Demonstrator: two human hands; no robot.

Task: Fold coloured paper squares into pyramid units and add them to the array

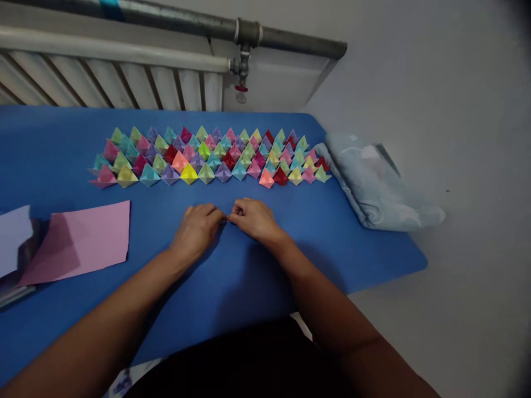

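Note:
My left hand [199, 229] and my right hand [255, 217] meet low over the blue table [174, 315], fingertips almost touching. Both are closed in a pinch. Between the tips is something very small and thin, mostly hidden by the fingers, and I cannot make out what it is. Beyond my hands stand several rows of small folded paper boats, among them a bright yellow boat [189, 173] and a salmon boat [266, 178] in the front row. To the left of my left hand lies a pink sheet of paper [95, 235].
White paper [12, 235] rests on a dark stack at the left edge, overlapping the pink sheet. A folded pale blue cloth [373, 190] lies at the table's right edge, near the wall. Behind the table are a radiator [128, 83] and a metal pipe [186, 23] with a valve [244, 63].

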